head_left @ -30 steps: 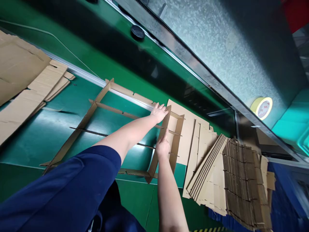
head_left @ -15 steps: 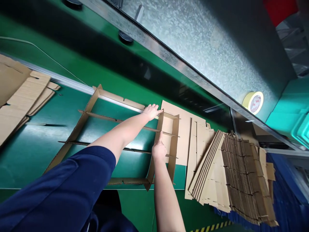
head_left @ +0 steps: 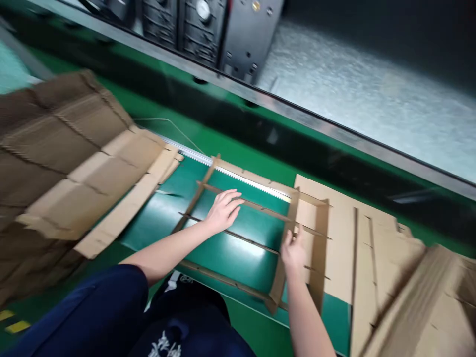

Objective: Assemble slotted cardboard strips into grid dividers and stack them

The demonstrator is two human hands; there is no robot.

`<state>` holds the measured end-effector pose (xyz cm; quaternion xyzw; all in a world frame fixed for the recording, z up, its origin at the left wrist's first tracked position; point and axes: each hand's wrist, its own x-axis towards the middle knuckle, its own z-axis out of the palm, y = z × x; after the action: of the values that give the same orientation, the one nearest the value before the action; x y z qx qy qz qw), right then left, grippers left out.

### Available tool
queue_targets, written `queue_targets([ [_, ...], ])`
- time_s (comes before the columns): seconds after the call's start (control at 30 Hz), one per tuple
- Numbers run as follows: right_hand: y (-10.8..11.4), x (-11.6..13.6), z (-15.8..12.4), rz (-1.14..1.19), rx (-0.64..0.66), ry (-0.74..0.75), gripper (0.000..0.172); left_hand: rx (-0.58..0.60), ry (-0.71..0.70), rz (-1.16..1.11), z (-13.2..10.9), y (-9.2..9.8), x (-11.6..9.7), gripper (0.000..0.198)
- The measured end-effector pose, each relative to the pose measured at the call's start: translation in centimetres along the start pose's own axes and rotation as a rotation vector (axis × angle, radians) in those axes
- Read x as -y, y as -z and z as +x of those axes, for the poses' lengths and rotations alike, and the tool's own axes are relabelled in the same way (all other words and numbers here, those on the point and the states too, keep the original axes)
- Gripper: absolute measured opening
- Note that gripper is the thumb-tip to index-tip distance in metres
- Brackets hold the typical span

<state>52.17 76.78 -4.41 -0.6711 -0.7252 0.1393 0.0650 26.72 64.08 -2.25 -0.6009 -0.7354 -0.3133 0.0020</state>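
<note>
A grid of slotted cardboard divider strips (head_left: pixel 260 208) stands on edge on the green table, with long strips crossing shorter ones. My left hand (head_left: pixel 224 210) is over the middle of the grid, above a long strip, fingers spread and holding nothing. At the right part of the grid, my right hand (head_left: pixel 293 253) is at a cross strip (head_left: pixel 279 270), thumb and fingers on either side of it near a crossing. Another cross strip (head_left: pixel 319 258) stands just to the right of that hand. Part of the near long strip is hidden by my right forearm.
Flat cardboard sheets (head_left: pixel 344 238) lie under and beside the grid's right end. A blurred stack of strips (head_left: pixel 416 302) is at the lower right. More folded cardboard (head_left: pixel 100 173) is piled on the left. A metal-edged shelf (head_left: pixel 316 116) runs along the back.
My view has swung left. My left hand has left the right cross strip and moved left over the grid's middle. My right hand stays near the same cross strip, its pointing finger no longer pressed on the crossing.
</note>
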Motion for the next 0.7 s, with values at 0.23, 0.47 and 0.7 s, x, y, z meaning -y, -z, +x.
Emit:
queue_targets([
  [0.23, 0.2, -1.7, -4.7, -0.009, -0.402, 0.355, 0.056, -0.245, 0.723, 0.421, -12.5, 9.9, 13.5, 0.040],
  [0.47, -2.6, -3.2, -7.7, -0.252, -0.245, 0.452, 0.054, -0.072, 1.099, 0.348, -16.8, 10.8, 18.8, 0.051],
  [0.7, -0.5, -0.5, -10.4, 0.222, -0.361, 0.563, 0.045, -0.397, 1.012, 0.104, -16.0, 14.6, 16.1, 0.061],
])
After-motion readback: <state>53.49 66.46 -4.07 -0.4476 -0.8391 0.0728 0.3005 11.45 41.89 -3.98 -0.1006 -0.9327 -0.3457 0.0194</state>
